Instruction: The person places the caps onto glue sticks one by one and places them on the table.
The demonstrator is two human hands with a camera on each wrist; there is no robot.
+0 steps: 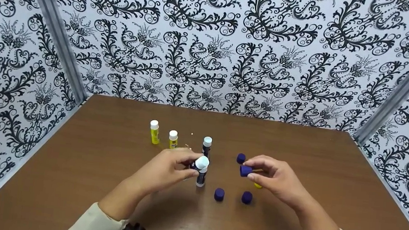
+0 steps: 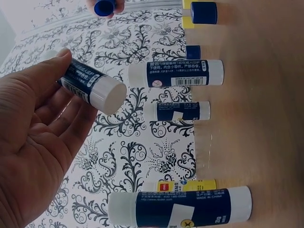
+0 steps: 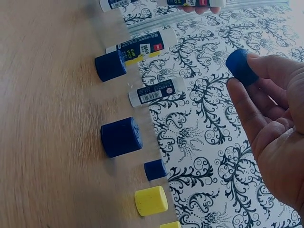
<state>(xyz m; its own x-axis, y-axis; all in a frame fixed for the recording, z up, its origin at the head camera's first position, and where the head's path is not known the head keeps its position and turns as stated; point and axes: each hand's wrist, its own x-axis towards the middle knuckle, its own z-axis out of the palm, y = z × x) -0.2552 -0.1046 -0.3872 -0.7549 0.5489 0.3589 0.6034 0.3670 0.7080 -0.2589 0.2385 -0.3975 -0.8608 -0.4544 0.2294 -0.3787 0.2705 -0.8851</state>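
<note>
My left hand [image 1: 162,170] grips a glue stick [image 2: 81,80] with a navy label and white ends, raised above the table. One white end faces the wrist camera, tilted. Over on the right, my right hand [image 1: 282,181] pinches a dark blue cap [image 3: 241,66] between thumb and fingertips, with its hollow side turned toward the left hand. The held cap and held glue stick are apart. Just beyond the left hand stand navy-labelled glue sticks [image 1: 201,177]; the left wrist view shows another large one [image 2: 185,209], which the hand hides in the head view.
Yellow glue sticks [image 1: 154,133] with white tops stand at the back left. Three dark blue caps [image 1: 219,194] rest on the brown table [image 1: 73,177] near the right hand. Yellow caps [image 3: 152,201] sit beyond them, mostly hidden in the head view. Patterned walls [image 1: 209,56] enclose the table.
</note>
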